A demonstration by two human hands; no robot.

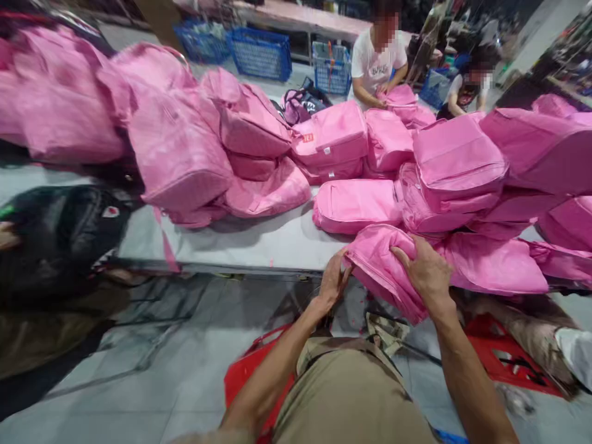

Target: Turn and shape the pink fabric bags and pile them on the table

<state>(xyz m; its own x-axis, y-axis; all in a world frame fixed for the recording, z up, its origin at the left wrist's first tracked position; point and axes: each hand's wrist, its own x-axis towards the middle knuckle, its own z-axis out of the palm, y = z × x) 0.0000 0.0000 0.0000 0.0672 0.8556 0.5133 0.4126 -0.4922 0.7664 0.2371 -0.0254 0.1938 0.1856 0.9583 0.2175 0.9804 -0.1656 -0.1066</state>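
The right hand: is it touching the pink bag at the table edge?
Touching. The head view shows the right hand lying on top of the pink bag, fingers curled over its fabric. The left hand grips the bag's near end.

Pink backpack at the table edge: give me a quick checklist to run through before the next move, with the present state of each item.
1. Both hands on the bag: ok. The left hand grips the near end of the pink backpack; the right hand presses on top.
2. Bag supported: not ok. It hangs partly over the edge of the grey table.
3. Bag free of the pile: cannot tell; its far end meets other pink bags.
4. Clear table to the left: ok.
5. Zips closed: cannot tell.
6. Co-worker's hands apart: ok, at the far side.
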